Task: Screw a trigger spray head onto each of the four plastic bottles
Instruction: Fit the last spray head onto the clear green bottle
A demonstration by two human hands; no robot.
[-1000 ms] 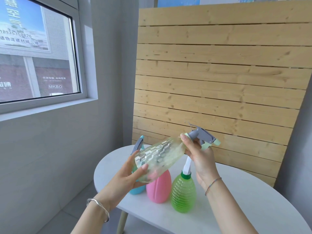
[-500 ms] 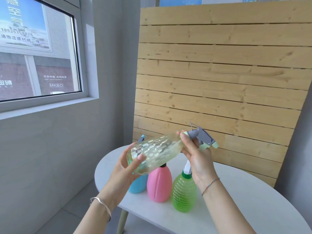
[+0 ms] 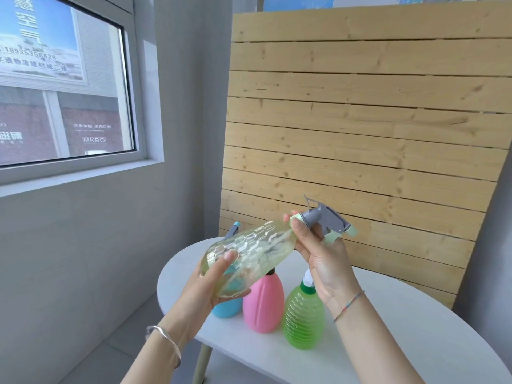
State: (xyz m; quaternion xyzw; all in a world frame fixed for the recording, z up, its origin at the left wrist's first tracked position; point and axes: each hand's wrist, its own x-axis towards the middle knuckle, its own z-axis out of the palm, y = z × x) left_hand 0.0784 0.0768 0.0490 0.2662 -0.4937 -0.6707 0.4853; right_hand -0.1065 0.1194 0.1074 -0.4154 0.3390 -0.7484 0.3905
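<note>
I hold a clear yellowish faceted bottle tilted in the air above the table. My left hand grips its base from below. My right hand pinches the pale green collar of the grey trigger spray head at the bottle's neck. Below stand a blue bottle with its trigger tip showing behind, a pink bottle and a ribbed green bottle. The tops of the pink and green bottles are partly hidden by the held bottle and my right hand.
The white oval table stands on a slim pale leg. A slatted wooden panel leans against the wall behind it. A window is at the left, above a grey wall.
The held bottle has dropped slightly and tilted a little flatter. My left hand has shifted its hold round the base, and the right hand stays on the collar.
</note>
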